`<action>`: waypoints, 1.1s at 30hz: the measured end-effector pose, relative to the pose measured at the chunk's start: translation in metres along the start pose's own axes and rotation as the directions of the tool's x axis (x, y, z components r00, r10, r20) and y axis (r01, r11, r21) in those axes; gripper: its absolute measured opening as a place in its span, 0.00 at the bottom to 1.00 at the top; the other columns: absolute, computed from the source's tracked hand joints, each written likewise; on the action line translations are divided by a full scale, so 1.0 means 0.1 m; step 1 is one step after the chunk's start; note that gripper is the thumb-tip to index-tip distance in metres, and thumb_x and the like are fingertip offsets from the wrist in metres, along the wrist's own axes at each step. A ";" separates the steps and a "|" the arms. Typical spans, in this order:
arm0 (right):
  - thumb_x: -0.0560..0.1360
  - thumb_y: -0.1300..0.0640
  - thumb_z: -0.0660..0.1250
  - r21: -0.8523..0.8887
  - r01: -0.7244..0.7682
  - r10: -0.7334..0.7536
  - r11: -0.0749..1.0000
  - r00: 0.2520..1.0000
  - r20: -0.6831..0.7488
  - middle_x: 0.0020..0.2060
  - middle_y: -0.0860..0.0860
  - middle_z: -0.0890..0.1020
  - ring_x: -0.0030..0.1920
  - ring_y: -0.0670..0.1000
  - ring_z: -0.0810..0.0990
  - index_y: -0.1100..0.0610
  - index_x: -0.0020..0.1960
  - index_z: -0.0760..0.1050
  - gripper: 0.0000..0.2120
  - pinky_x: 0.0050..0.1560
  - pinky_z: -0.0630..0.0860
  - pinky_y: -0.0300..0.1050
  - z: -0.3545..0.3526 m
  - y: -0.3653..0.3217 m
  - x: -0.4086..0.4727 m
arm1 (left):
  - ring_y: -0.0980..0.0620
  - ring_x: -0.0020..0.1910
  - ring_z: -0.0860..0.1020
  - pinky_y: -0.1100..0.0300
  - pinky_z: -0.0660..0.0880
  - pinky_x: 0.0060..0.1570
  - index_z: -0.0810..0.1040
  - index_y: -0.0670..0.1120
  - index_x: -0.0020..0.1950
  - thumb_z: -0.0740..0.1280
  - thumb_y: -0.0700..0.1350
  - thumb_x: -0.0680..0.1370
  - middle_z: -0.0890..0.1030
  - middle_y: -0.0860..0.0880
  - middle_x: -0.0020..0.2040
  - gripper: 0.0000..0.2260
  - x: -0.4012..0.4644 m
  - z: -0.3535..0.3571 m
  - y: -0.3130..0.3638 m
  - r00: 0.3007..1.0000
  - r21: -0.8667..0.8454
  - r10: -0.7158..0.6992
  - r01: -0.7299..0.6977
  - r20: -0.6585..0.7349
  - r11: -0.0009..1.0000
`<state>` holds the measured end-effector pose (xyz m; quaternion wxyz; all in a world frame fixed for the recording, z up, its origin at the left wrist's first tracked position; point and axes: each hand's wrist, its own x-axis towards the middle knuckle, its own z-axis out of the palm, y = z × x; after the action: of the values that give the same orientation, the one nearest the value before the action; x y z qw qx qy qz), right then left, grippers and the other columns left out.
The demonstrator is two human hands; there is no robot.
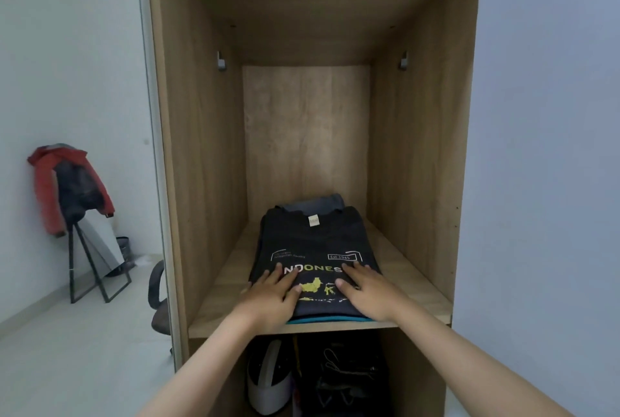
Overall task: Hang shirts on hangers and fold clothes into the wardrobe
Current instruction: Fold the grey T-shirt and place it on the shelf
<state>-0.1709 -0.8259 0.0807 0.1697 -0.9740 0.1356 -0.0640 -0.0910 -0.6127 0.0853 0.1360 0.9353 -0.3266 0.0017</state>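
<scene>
Wardrobe (pixel 201 148), open front, wood-grain panels. One shelf (pixel 214 302) across the lower part of the compartment.

Folded black T-shirt (pixel 313 235) lies flat on the shelf, centred between the side walls, its near fold close to the shelf's front edge. Collar and neck label point toward the back panel. Print faces up: white frame lines, yellow and white lettering, yellow map shape. It tops a small stack: a grey garment (pixel 312 203) shows behind the collar, and a teal edge (pixel 330 318) shows under the near fold.

Left hand (pixel 273 296) rests palm down on the near left part of the shirt; fingers released, straight and spread, grasping nothing. Right hand (pixel 367 292) likewise palm down on the near right part; fingers straight, flat on the cloth, nothing held.

Below the shelf: a white rounded object (pixel 268 383) at left, dark items beside it, too dim to identify.

Left of the wardrobe, on the floor near the wall: red jacket (pixel 43 188) draped over a black stand (pixel 87 269), and part of a dark chair (pixel 157 289).
</scene>
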 end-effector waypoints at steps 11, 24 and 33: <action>0.80 0.42 0.50 0.120 0.051 0.016 0.991 0.865 -0.502 0.70 0.50 0.71 0.68 0.51 0.70 0.52 0.70 0.70 0.24 0.66 0.68 0.51 0.27 0.17 -0.55 | 0.50 0.66 0.73 0.54 0.72 0.61 0.68 0.50 0.72 0.46 0.59 0.78 0.68 0.51 0.73 0.27 -0.63 0.35 -0.23 0.882 -0.062 -0.035 0.007 -0.470 0.998; 0.77 0.56 0.65 0.519 0.177 0.157 0.836 0.829 -0.537 0.65 0.38 0.69 0.69 0.41 0.67 0.49 0.72 0.65 0.24 0.66 0.62 0.32 0.60 -0.16 -2.53 | 0.63 0.67 0.64 0.66 0.64 0.65 0.60 0.52 0.74 0.64 0.47 0.78 0.67 0.57 0.69 0.25 -2.02 0.76 0.58 0.895 -0.460 0.045 -0.270 -0.444 0.846; 0.74 0.51 0.67 0.484 0.293 0.311 0.825 0.479 -0.821 0.58 0.40 0.79 0.57 0.42 0.79 0.41 0.60 0.73 0.15 0.59 0.73 0.34 0.00 0.13 -4.08 | 0.68 0.60 0.70 0.78 0.64 0.56 0.69 0.54 0.67 0.64 0.45 0.78 0.73 0.63 0.61 0.18 -2.88 0.71 1.88 0.796 -0.559 0.407 -0.605 -0.449 0.566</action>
<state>-0.5639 -0.7211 0.0438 0.3563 -0.7027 0.1828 -0.5881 -0.4385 -0.5963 0.0385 0.5040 0.6735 -0.5385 0.0487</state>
